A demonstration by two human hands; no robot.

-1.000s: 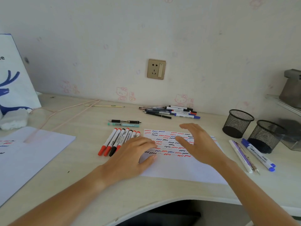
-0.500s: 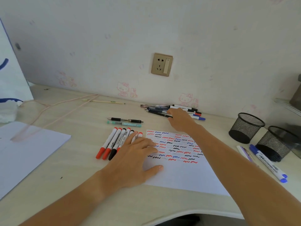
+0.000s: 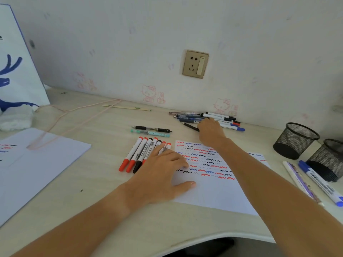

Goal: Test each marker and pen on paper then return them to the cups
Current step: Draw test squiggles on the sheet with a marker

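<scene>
My left hand (image 3: 159,175) lay flat on the scribbled paper (image 3: 213,193). My right hand (image 3: 210,133) reached the pile of pens (image 3: 219,118) by the wall, fingers hidden. Two mesh cups (image 3: 295,140) stood at right.

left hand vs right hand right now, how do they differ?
The left hand lies flat, fingers spread, pressing the paper; the right hand reaches far back to the pen pile by the wall, its fingertips hidden. The left stays near, beside the marker row. Both are bare.

Matt pale wood-grain desk (image 3: 104,127); matt white paper (image 3: 213,197); black wire-mesh metal cups (image 3: 295,140); glossy plastic markers (image 3: 141,154).
</scene>
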